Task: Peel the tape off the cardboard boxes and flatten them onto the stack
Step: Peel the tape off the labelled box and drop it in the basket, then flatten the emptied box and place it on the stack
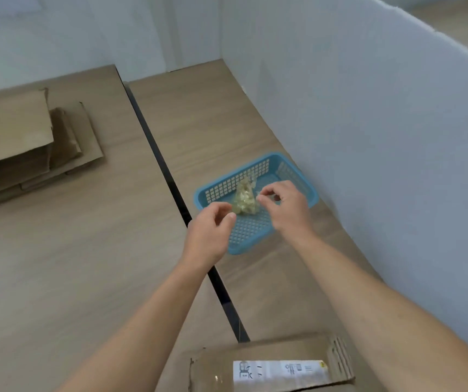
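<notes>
Head view: left hand [209, 236] and right hand [287, 208] pinch the tape wad [244, 200] above the basket [228, 188].

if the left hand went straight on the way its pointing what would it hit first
Most likely the wad of tape in the blue basket: the left hand points right at it from close by, though depth is unclear.

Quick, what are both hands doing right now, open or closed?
Left hand: closed, pinching the crumpled tape wad over the blue basket.
Right hand: closed, pinching the same wad's other side.
</notes>
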